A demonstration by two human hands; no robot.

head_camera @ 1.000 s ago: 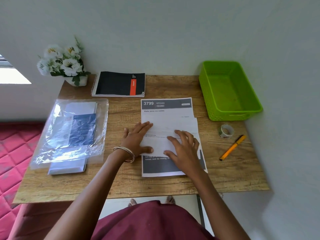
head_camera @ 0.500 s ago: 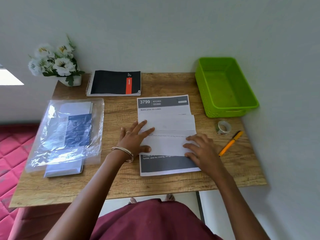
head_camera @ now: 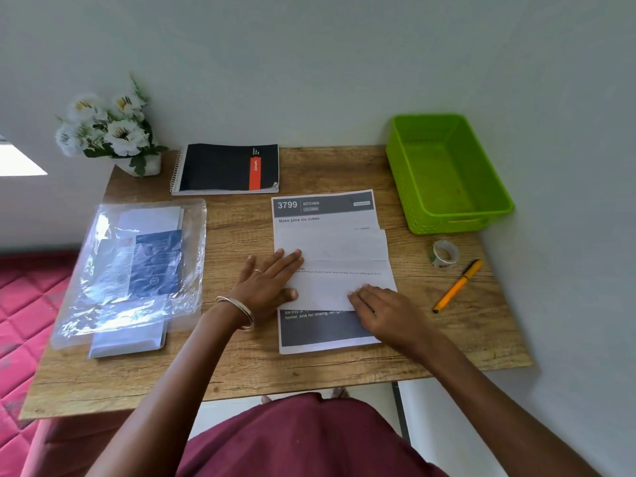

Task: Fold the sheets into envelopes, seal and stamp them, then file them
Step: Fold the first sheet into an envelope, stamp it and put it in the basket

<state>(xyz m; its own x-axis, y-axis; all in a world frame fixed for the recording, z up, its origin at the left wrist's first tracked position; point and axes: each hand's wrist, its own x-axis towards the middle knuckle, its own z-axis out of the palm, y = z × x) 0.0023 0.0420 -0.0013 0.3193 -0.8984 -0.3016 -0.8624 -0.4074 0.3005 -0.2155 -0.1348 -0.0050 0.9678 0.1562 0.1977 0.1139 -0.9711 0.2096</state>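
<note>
A printed sheet (head_camera: 323, 215) headed "3799 KITCHEN" lies in the middle of the wooden table (head_camera: 241, 366). On top of it rests a folded white sheet (head_camera: 337, 270), blank side up. My left hand (head_camera: 266, 287) lies flat on the folded sheet's left edge, fingers straight. My right hand (head_camera: 385, 313) presses down on its lower right part with fingers bent low. A clear plastic bag of envelopes (head_camera: 137, 270) sits at the left. A green basket (head_camera: 444, 173) stands at the back right, with nothing in it.
A roll of tape (head_camera: 445, 253) and an orange pen (head_camera: 457, 286) lie right of the sheets. A black spiral notebook (head_camera: 227, 168) and a pot of white flowers (head_camera: 110, 129) stand at the back by the wall. A red quilted surface (head_camera: 24, 304) lies left of the table.
My right hand slid right along the folded sheet and then came back a little toward the lower middle. My left hand stayed flat on the left edge.
</note>
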